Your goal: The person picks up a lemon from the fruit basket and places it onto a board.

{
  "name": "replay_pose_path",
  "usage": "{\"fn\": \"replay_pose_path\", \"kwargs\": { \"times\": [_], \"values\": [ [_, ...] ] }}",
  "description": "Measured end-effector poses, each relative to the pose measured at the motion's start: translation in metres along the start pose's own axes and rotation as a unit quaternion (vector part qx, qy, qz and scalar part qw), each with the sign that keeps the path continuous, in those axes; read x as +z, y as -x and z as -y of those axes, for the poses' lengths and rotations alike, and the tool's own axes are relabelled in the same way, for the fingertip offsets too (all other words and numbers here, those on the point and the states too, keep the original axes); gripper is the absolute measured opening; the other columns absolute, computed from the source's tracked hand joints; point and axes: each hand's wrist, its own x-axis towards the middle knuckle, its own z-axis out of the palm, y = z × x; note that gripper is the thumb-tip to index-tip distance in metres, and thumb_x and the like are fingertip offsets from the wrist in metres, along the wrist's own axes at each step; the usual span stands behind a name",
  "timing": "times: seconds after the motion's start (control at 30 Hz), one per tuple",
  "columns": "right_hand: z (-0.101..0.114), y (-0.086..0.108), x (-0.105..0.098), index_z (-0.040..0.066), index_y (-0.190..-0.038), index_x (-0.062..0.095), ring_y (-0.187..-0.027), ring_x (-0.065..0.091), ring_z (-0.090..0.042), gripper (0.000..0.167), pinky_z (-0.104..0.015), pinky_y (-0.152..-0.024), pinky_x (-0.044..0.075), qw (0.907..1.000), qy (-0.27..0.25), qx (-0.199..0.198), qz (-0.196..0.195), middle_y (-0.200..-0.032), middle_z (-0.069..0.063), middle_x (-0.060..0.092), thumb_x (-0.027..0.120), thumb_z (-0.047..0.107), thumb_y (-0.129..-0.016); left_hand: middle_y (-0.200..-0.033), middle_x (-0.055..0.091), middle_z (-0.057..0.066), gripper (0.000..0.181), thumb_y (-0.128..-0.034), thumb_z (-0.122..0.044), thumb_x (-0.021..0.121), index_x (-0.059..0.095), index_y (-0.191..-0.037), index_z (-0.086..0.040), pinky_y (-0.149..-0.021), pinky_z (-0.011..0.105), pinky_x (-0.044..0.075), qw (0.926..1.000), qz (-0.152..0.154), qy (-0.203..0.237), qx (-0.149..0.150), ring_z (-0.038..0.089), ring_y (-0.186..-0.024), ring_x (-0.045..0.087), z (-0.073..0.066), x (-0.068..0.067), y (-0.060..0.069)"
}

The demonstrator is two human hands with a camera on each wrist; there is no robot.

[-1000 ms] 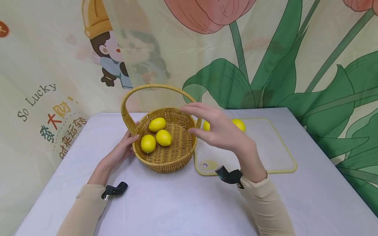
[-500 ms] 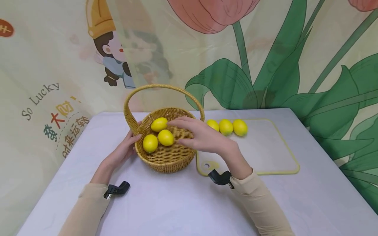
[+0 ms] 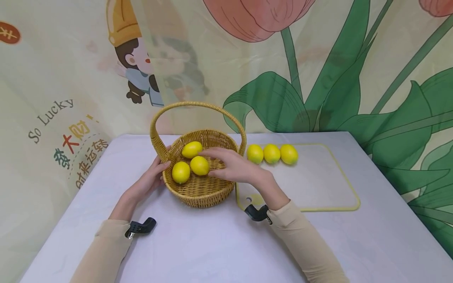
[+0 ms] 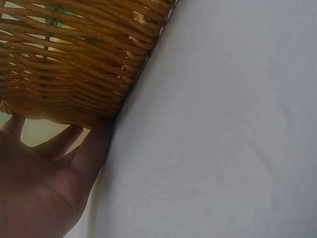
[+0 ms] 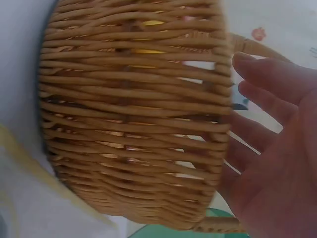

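Observation:
A round wicker basket with a tall arched handle stands left of centre. Three yellow lemons lie in its left part; the nearest to my right hand is one lemon. My left hand holds the basket's left side, thumb at the rim and fingers along the outer wall, as the left wrist view also shows. Over the basket's right side reaches my right hand, fingers spread apart from the thumb, tips beside that lemon. Whether they touch it I cannot tell. In the right wrist view the basket wall hides part of the fingers.
Right of the basket lies a white cutting board with a yellow-green edge. Three more lemons form a row at its back left. A printed cloth hangs behind the white-covered table.
My right hand has moved left and down, from above the basket's right rim to beside the lemons inside, uncovering the row on the board. My left hand stays on the basket.

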Motion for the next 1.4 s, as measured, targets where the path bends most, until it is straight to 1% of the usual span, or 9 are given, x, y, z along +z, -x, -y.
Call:
{"fn": "replay_pose_path", "kwargs": {
  "times": [0.17,0.33,0.43,0.53,0.63,0.73,0.97,1.2,1.4],
  "values": [
    [-0.009,-0.005,0.010,0.023,-0.151,0.042,-0.136,0.048,-0.021,0.066,-0.044,-0.113,0.041,0.9997,-0.004,0.020,0.012,-0.155,0.005,0.045,0.070,0.018,-0.092,-0.168,0.001,0.008,0.067,-0.1050,-0.045,0.037,-0.003,-0.158,-0.039,-0.098,0.024,0.042,1.0000,0.001,0.004,-0.001,0.032,-0.150,0.017,0.001,0.000,-0.001],
    [-0.013,-0.009,0.017,0.026,-0.153,0.038,-0.149,0.033,-0.023,0.068,-0.046,-0.121,0.029,0.9990,0.007,0.038,0.025,-0.157,0.004,0.041,0.069,0.021,-0.093,-0.168,0.001,0.008,0.066,-0.1057,-0.043,0.037,-0.003,-0.158,-0.040,-0.101,0.028,0.041,1.0000,0.005,0.006,0.000,0.031,-0.150,0.016,0.002,0.000,-0.001],
    [-0.014,-0.011,0.020,0.026,-0.153,0.039,-0.151,0.029,-0.021,0.067,-0.045,-0.122,0.028,0.9987,0.021,0.037,0.027,-0.158,0.003,0.041,0.069,0.022,-0.093,-0.168,-0.001,0.009,0.065,-0.1065,-0.042,0.035,-0.004,-0.158,-0.041,-0.111,0.042,0.036,0.9999,0.016,0.007,-0.002,0.032,-0.151,0.013,0.000,0.001,0.001],
    [-0.014,-0.013,0.022,0.024,-0.152,0.040,-0.148,0.033,-0.019,0.067,-0.042,-0.120,0.032,0.9987,0.031,0.032,0.025,-0.158,0.002,0.041,0.070,0.022,-0.092,-0.168,-0.006,0.008,0.065,-0.1068,-0.042,0.034,-0.007,-0.157,-0.043,-0.119,0.060,0.022,0.9995,0.028,0.011,-0.007,0.035,-0.153,0.007,-0.003,0.000,0.003],
    [-0.015,-0.013,0.024,0.024,-0.152,0.040,-0.147,0.035,-0.019,0.068,-0.041,-0.119,0.034,0.9983,0.037,0.037,0.025,-0.158,0.000,0.039,0.070,0.022,-0.092,-0.168,-0.011,0.010,0.066,-0.1074,-0.041,0.033,-0.010,-0.157,-0.042,-0.119,0.066,0.012,0.9991,0.039,0.016,-0.008,0.037,-0.154,0.001,-0.005,0.001,0.005],
    [-0.015,-0.015,0.026,0.024,-0.152,0.040,-0.147,0.035,-0.020,0.068,-0.042,-0.119,0.034,0.9977,0.044,0.044,0.025,-0.158,-0.001,0.039,0.071,0.022,-0.091,-0.168,-0.011,0.011,0.066,-0.1077,-0.040,0.032,-0.011,-0.157,-0.041,-0.118,0.066,0.013,0.9991,0.039,0.015,-0.012,0.038,-0.154,0.001,-0.005,0.001,0.004],
    [-0.016,-0.023,0.033,0.025,-0.152,0.040,-0.151,0.029,-0.024,0.067,-0.046,-0.120,0.031,0.9968,0.051,0.053,0.031,-0.161,-0.005,0.034,0.069,0.023,-0.091,-0.168,-0.009,0.010,0.067,-0.1070,-0.043,0.033,-0.011,-0.157,-0.041,-0.118,0.065,0.017,0.9994,0.028,0.007,-0.017,0.037,-0.154,0.004,-0.002,0.001,0.003],
    [-0.016,-0.029,0.036,0.027,-0.153,0.038,-0.147,0.035,-0.024,0.071,-0.046,-0.119,0.034,0.9947,0.073,0.062,0.037,-0.161,-0.003,0.033,0.070,0.024,-0.091,-0.168,-0.008,0.008,0.067,-0.1062,-0.044,0.035,-0.007,-0.157,-0.042,-0.117,0.065,0.019,0.9997,0.023,0.009,-0.010,0.036,-0.154,0.006,-0.001,0.000,0.001],
    [-0.013,-0.029,0.037,0.032,-0.154,0.036,-0.145,0.039,-0.027,0.074,-0.046,-0.117,0.037,0.9888,0.109,0.083,0.059,-0.163,-0.004,0.028,0.070,0.021,-0.090,-0.168,-0.006,0.010,0.067,-0.1066,-0.042,0.035,-0.008,-0.158,-0.040,-0.118,0.063,0.018,0.9998,0.019,0.007,-0.006,0.036,-0.153,0.008,-0.003,0.001,0.001]
  ]
}}
